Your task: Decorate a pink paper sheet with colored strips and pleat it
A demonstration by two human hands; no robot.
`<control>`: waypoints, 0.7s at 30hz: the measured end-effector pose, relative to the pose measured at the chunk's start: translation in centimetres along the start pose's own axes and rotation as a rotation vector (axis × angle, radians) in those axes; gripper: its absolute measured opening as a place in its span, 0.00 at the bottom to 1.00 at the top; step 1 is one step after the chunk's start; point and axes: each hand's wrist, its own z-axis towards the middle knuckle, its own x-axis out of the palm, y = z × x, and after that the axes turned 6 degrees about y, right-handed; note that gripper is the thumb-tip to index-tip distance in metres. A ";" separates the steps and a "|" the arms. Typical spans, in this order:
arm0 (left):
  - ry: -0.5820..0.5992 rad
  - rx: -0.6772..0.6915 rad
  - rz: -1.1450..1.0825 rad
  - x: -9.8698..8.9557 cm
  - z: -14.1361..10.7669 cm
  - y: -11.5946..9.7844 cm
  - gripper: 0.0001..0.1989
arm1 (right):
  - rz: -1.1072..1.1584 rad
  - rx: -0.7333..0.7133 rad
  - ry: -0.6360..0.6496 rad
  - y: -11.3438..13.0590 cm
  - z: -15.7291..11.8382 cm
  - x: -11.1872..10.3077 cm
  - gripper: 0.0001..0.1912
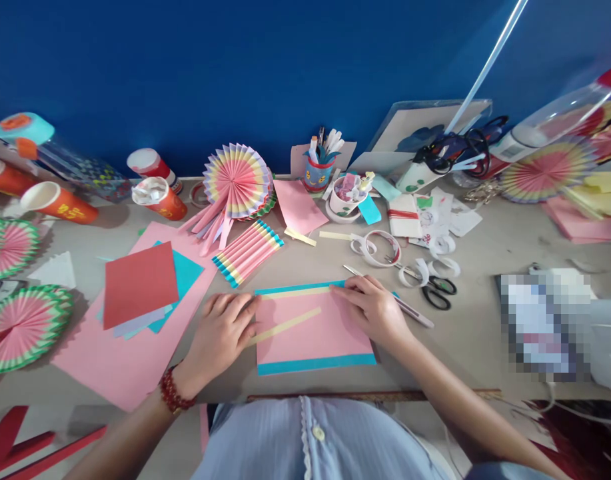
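Note:
A pink paper sheet (pixel 320 341) with blue bands along its top and bottom edges lies flat in front of me. A pale yellow paper strip (pixel 295 291) runs just below the top band. My left hand (pixel 230 330), fingers bent, presses the strip's left end at the sheet's edge. At the strip's other end, my right hand (pixel 375 310) has its fingertips together on it near the top right corner. A second yellow strip (pixel 290 325) lies slanted across the sheet, its lower end close to my left thumb. A grey utility knife (pixel 415 312) lies partly behind my right hand.
Black-handled scissors (pixel 439 293) and tape rolls (pixel 382 249) lie right of the sheet. Behind it are a pleated pink-blue paper (pixel 248 253) and a paper rosette (pixel 235 177). Coloured squares (pixel 140 283) lie left; cups (pixel 158 198) stand along the blue wall. A phone (pixel 540 327) is right.

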 end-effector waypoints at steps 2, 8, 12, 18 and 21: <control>-0.040 -0.018 -0.066 -0.1 -0.2 0.1 0.17 | 0.054 0.009 -0.043 -0.1 -0.2 -0.3 0.21; -0.042 -0.066 -0.238 -0.1 -1.3 -1.0 0.08 | 0.053 -0.099 0.019 2.8 -0.1 -0.8 0.14; 0.048 -0.064 -0.278 0.2 -1.6 -1.8 0.07 | -0.022 -0.148 0.142 4.7 0.7 0.3 0.12; 0.074 -0.089 -0.326 0.3 -1.5 -1.8 0.04 | -0.015 -0.092 0.210 5.0 1.3 1.2 0.07; 0.061 -0.101 -0.350 0.3 -1.6 -1.6 0.02 | -0.019 -0.109 0.216 4.9 1.4 1.2 0.07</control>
